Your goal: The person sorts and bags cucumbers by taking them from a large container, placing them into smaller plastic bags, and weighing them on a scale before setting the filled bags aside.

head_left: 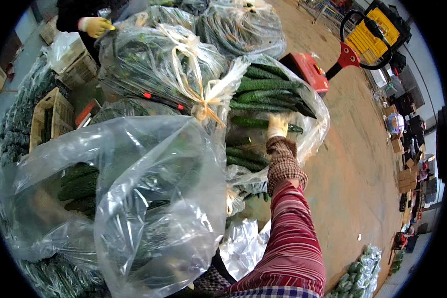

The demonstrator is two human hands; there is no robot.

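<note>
My right hand (277, 126), in a cream glove, reaches into an open clear plastic bag (322, 119) of dark green cucumbers. Its fingers are closed around one cucumber (248, 122), whose ends show on both sides of the glove. Several more cucumbers (268, 94) lie in a row just beyond it, and others (243, 158) lie nearer to me. My left hand does not show. At the left, a large, loose clear bag (159, 198) spreads wide, with cucumbers (79, 184) visible through its film.
Tied bags of cucumbers (149, 64) stand beyond, where another person's gloved hand (95, 26) rests at a bag. Plastic crates (52, 116) stand at the left. A red and yellow pallet truck (308, 72) is at the far right, and brown floor (355, 174) stretches along the right.
</note>
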